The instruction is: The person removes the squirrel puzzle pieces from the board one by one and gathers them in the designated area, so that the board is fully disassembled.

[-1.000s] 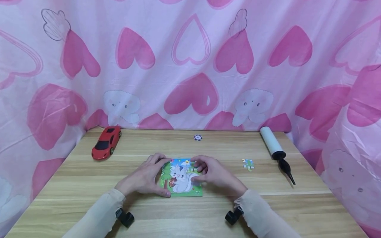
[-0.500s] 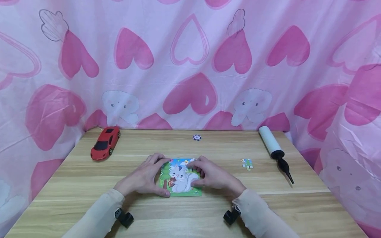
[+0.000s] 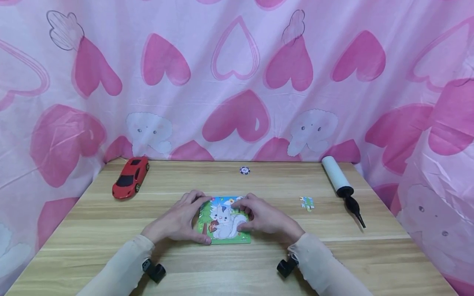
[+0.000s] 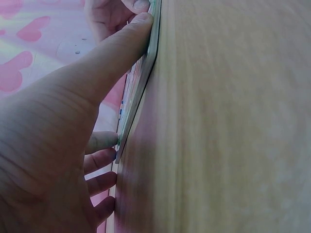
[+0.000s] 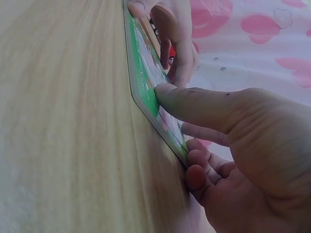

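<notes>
A jigsaw puzzle (image 3: 222,230) in a flat square board, showing a white squirrel with an acorn on green grass, lies at the middle of the table. My left hand (image 3: 181,220) holds its left side, with the thumb at the near corner and the index finger at the far corner. In the left wrist view, the thumb rests along the board's edge (image 4: 138,104). From the right, my right hand (image 3: 264,218) has its thumb and index finger on the picture. The right wrist view shows that thumb (image 5: 167,92) on the surface and the other fingers curled by the edge.
A joined bit of puzzle pieces (image 3: 307,203) lies to the right of the board. Farther right is a white hand pump (image 3: 338,176) with a black nozzle. A poker chip (image 3: 245,170) lies at the back, and a red toy car (image 3: 131,179) at the back left.
My right index fingertip has shifted slightly left over the picture's upper part. The left hand still holds the board's left side, and the board stays put.
</notes>
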{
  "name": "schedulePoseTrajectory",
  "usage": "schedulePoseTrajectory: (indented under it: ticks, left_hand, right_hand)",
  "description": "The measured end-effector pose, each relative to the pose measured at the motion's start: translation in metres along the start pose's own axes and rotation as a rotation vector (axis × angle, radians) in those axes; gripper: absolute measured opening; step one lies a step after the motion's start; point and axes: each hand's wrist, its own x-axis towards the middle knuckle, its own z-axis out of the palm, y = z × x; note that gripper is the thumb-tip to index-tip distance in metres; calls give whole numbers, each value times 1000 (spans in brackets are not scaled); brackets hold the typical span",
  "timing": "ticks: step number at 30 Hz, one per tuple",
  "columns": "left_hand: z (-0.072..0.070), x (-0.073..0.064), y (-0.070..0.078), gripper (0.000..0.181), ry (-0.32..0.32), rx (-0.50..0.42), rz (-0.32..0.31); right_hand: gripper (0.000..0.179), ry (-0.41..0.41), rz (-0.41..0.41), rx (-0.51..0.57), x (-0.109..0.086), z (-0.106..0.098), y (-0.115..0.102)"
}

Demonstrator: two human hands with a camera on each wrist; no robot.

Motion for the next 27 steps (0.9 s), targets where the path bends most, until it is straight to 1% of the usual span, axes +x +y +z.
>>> schedulePoseTrajectory:
  ticks: [10, 14, 20, 27]
  left_hand:
    - [1, 1, -1, 123, 1, 4, -6]
    - [1, 1, -2, 123, -2, 4, -4]
    - [0, 1, -1, 123, -6, 0, -1]
    - [-1, 0, -1, 121, 1, 1, 17]
  right_hand:
    - [52, 2, -10, 12, 0, 0, -1]
    - [52, 0, -1, 14, 0, 0, -2]
    - [52, -2, -23, 3, 1, 1, -4]
    - [51, -17, -2, 5, 1, 0, -5]
